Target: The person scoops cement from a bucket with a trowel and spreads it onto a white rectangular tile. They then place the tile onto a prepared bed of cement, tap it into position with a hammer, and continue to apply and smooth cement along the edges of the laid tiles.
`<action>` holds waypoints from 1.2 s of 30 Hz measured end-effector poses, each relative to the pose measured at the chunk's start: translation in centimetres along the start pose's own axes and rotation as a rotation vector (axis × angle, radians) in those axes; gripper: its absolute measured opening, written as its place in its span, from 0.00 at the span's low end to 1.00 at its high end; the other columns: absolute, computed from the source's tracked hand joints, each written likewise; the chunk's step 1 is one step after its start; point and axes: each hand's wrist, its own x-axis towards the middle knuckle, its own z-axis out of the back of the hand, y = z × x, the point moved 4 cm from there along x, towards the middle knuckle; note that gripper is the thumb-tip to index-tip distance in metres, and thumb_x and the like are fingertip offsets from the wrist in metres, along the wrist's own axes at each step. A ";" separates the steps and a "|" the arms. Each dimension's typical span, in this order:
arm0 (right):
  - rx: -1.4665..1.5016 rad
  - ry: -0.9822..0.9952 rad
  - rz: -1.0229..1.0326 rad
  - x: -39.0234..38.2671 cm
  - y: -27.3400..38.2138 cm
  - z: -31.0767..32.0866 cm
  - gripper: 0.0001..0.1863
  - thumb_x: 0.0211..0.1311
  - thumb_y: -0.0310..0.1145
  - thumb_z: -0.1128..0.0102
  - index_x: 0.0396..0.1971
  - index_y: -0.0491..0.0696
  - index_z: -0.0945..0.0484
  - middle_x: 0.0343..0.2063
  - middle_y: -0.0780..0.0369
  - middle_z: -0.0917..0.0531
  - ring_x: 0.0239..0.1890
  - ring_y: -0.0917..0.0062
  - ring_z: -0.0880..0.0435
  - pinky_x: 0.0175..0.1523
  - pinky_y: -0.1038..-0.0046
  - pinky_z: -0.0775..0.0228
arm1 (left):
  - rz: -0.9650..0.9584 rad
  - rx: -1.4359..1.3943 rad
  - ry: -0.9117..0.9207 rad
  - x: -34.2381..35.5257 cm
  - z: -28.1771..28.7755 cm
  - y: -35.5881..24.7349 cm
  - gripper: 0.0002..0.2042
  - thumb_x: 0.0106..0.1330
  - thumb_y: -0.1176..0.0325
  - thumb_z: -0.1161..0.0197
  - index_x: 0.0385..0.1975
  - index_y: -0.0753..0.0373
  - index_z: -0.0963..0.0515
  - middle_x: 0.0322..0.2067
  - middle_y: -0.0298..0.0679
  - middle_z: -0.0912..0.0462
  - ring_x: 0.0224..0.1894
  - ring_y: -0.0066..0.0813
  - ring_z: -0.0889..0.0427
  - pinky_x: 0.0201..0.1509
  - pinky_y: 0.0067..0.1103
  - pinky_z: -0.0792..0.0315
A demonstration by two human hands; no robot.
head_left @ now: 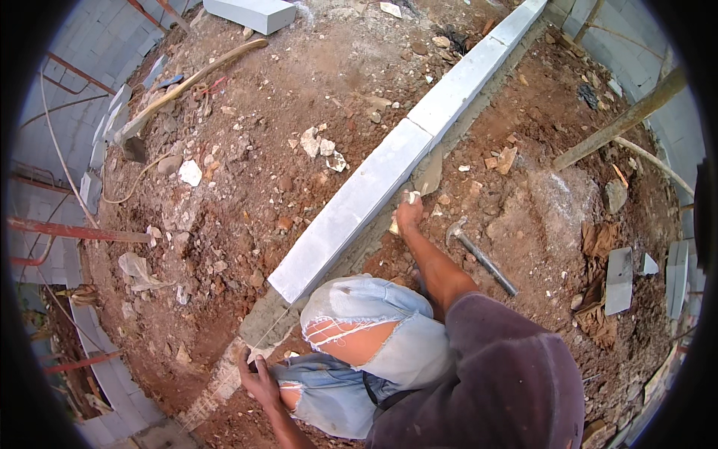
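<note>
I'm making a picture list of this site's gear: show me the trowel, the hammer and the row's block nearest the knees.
Trowel (pixel 429 175): head view, on its blade.
Hammer (pixel 488 264): head view, on its handle.
Nearest block (pixel 350 209): head view, on its top face.

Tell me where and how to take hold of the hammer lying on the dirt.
Grip the hammer by the lower half of its straight handle, probably best from above and the picture's lower right. The handle's free end points that way, with dirt around it, while the head lies upper left, nearer the right hand.
</note>
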 end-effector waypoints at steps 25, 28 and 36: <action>0.415 0.245 -0.273 -4.7 4.5 4.7 0.12 0.72 0.39 0.48 0.43 0.47 0.35 0.27 0.59 0.24 0.20 0.73 0.24 0.22 0.69 0.28 | 0.085 -0.008 -0.030 -0.9 1.5 0.3 0.20 0.70 0.68 0.38 0.59 0.72 0.25 0.55 0.50 0.20 0.59 0.40 0.23 0.65 0.32 0.33; 0.361 0.168 -0.318 -4.4 3.3 5.2 0.10 0.72 0.38 0.52 0.41 0.48 0.34 0.25 0.61 0.26 0.21 0.73 0.24 0.22 0.69 0.28 | 0.026 0.024 -0.073 -1.0 1.4 1.0 0.20 0.71 0.67 0.38 0.59 0.70 0.25 0.56 0.49 0.20 0.57 0.38 0.22 0.64 0.31 0.32; -0.040 0.033 -0.257 -3.4 -3.0 1.9 0.13 0.74 0.39 0.46 0.47 0.46 0.30 0.29 0.58 0.23 0.21 0.72 0.24 0.20 0.68 0.28 | -0.008 0.003 -0.081 -1.4 1.9 -0.7 0.20 0.71 0.68 0.39 0.60 0.69 0.25 0.55 0.48 0.20 0.50 0.33 0.20 0.57 0.29 0.27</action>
